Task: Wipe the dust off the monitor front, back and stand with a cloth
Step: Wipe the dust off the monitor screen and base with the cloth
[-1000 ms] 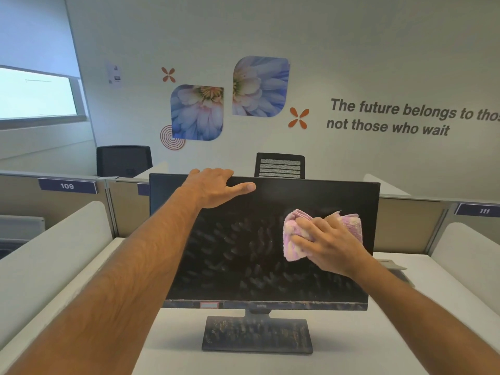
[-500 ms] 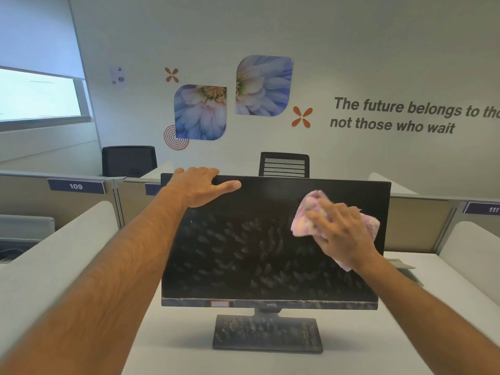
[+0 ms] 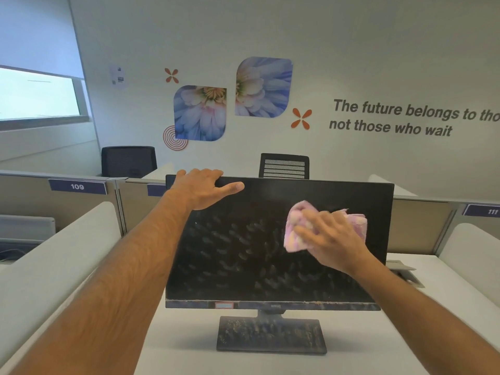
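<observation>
Since half a second ago your right hand (image 3: 331, 239) has carried the cloth (image 3: 296, 234) leftward and slightly down across the glass, from the 2 o'clock corner toward 3 o'clock of the screen; your left hand (image 3: 201, 189) has kept its hold at the top edge.

Count: one monitor (image 3: 243, 253), one stand (image 3: 272, 335), one cloth, two hands, two chairs (image 3: 128, 161) behind the partitions (image 3: 27, 201).

Your left arm reaches forward from 7 o'clock, its fingers hooked over the monitor's top edge at 11 o'clock, thumb laid straight along the front bezel, gripping the panel. Your right arm comes in from 5 o'clock, hand blurred; its fingers lie spread over the pink cloth, pressing it flat to the screen. Whether they curl into the cloth you cannot tell from this blur.

The cloth sits between your right fingers and the glass, bunched out past the fingertips on the left and past the knuckles at the upper right. Dusty smears cover the lower and left screen; the band along the top reads darker. The stand's base, at 6 o'clock on the white desk (image 3: 446, 307), is heavily speckled with dust.
</observation>
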{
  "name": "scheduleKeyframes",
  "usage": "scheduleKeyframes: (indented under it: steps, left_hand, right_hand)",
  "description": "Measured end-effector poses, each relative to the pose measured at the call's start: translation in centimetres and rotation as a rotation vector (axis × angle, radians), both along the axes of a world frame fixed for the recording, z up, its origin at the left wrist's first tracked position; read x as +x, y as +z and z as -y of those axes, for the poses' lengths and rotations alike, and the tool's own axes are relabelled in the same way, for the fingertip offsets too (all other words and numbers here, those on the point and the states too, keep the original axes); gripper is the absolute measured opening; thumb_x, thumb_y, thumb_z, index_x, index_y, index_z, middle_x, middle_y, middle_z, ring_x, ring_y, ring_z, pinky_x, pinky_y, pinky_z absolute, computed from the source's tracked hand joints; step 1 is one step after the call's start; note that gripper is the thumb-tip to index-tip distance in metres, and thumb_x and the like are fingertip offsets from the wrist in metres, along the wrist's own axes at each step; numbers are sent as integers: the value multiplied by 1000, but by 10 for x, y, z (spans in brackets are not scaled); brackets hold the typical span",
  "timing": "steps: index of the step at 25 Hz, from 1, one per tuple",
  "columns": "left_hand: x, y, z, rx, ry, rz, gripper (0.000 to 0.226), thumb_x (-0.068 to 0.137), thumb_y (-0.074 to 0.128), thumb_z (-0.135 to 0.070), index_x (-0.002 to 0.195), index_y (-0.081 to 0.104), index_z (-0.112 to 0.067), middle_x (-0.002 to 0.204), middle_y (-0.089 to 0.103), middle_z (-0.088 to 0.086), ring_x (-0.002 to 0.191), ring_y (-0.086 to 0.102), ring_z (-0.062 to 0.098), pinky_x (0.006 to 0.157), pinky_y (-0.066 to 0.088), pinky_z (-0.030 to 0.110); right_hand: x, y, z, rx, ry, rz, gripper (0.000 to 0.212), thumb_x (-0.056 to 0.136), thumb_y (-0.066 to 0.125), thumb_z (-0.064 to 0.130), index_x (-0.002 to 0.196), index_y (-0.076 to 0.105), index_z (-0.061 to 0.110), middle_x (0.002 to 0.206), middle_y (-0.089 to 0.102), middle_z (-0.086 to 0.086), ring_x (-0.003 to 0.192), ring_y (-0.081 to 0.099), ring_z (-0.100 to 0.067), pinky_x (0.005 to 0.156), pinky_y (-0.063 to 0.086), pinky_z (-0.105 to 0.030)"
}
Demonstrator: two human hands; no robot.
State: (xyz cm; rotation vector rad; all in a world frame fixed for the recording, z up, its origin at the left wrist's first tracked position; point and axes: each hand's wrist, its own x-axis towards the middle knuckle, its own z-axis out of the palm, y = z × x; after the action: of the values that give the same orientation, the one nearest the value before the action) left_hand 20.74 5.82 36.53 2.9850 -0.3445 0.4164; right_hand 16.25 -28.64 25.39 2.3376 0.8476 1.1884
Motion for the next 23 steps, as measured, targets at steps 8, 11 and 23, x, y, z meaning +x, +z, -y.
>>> scheduleKeyframes:
  steps: [8,11,23]
  left_hand:
    - [2,-2,-1,-16,-5,2,127,53,-3,-98,150,39,-28,153,45,1,138,44,32,116,21,63]
    - [3,-3,-2,-20,-3,6,126,54,-3,-99,150,39,-29,154,44,1,139,43,32,116,21,63]
    - [3,-2,-3,-20,-18,-6,128,52,-3,-99,151,37,-28,154,45,1,139,43,32,116,21,64]
  right_hand:
    - [3,-3,-18,37,-1,-11,54,76,82,30,124,63,20,136,57,-17,100,62,-34,80,55,-48]
    - [2,3,-19,-50,32,-30,54,74,84,31,122,63,21,133,60,-16,99,63,-33,80,56,-47]
    - [9,4,-44,397,-101,-19,51,79,79,32,126,61,22,140,54,-15,100,61,-33,81,53,-48]
